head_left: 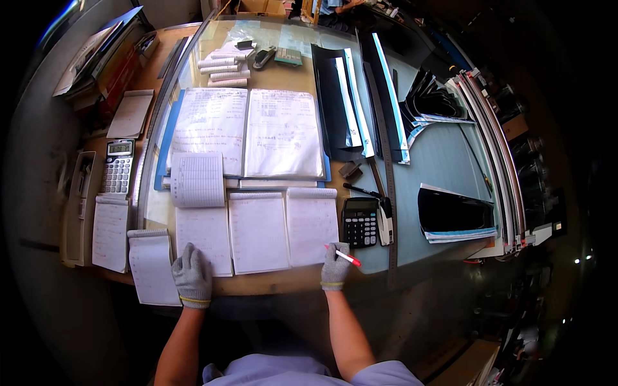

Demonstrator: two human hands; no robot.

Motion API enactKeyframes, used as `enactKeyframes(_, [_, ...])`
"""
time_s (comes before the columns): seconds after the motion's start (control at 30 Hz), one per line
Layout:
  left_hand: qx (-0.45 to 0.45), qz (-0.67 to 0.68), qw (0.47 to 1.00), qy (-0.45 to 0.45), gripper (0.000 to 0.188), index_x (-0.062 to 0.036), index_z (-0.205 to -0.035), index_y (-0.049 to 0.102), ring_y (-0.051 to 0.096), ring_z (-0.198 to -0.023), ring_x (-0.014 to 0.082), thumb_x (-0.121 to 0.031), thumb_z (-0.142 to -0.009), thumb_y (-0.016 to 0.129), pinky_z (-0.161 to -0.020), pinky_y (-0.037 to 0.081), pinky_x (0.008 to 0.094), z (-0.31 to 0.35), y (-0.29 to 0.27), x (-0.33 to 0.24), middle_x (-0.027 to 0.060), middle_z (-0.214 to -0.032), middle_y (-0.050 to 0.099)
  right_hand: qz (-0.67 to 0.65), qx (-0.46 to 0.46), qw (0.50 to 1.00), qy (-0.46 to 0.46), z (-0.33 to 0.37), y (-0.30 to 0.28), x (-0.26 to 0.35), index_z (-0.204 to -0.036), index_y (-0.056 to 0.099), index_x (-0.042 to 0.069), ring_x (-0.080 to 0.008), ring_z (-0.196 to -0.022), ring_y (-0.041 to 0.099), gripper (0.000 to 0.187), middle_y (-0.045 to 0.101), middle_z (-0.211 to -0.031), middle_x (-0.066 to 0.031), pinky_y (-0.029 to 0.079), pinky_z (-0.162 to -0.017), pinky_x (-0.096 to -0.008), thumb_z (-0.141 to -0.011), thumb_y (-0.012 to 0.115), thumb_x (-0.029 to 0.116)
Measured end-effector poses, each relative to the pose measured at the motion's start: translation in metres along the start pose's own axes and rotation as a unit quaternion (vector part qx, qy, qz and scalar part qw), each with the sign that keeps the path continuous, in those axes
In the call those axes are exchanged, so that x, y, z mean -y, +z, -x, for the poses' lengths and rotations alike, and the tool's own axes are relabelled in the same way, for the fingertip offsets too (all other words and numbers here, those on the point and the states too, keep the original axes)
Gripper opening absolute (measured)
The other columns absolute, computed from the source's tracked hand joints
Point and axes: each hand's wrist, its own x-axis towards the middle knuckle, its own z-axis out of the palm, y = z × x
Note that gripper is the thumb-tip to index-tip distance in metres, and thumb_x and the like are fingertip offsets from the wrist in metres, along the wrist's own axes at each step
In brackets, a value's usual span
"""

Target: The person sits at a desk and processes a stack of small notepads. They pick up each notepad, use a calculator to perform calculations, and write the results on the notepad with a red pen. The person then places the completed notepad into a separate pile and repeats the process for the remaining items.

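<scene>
My right hand [334, 267], in a grey knit glove, grips a red and white pen [349, 257] at the lower right corner of a writing pad [311, 225]. The pen slants across the fingers. My left hand [192, 276], gloved alike, rests with its fingers stretched forward on the lower left corner of another pad [203, 235], whose lined top page [197, 180] is flipped up. Between these two pads lies a third pad [258, 231] with faint writing. A loose-leaf pad [153, 267] sits left of my left hand, overhanging the table edge.
Beyond the pads lies an open blue binder [283, 135]. A black calculator [360, 222] and a box cutter [385, 222] lie right of my right hand, beside a long steel ruler [391, 193]. Black sheets [456, 211] with white-blue edges cover parts of the right side. A silver calculator [118, 168] stands left.
</scene>
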Motion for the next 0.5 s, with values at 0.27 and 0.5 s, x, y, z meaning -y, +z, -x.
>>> enactKeyframes(0.27, [0.000,-0.001,1.000,-0.001,0.044,0.0016,-0.126,0.062,0.061,-0.117,0.0409,-0.020,-0.088,0.069,-0.105,0.043,0.0519,0.000,0.000,0.002,0.0227,-0.139,0.060,0.023,0.004,1.000,-0.011,0.001,0.002,0.013,-0.094,0.058,0.003,-0.0096,-0.072,0.048,0.009,0.055,-0.079,-0.0008,0.045,-0.066,-0.0296,-0.100,0.062,0.009])
enactKeyframes(0.5, [-0.004,-0.002,1.000,0.005,0.044,0.0015,-0.125,0.062,0.061,-0.115,0.0418,-0.019,-0.087,0.070,-0.103,0.045,0.0519,-0.003,-0.001,-0.002,0.0219,-0.140,0.060,-0.023,-0.016,1.000,-0.005,-0.004,-0.016,-0.011,-0.107,0.061,0.002,-0.0107,-0.073,0.054,0.008,0.059,-0.081,-0.0026,0.046,-0.062,-0.0278,-0.101,0.058,0.005])
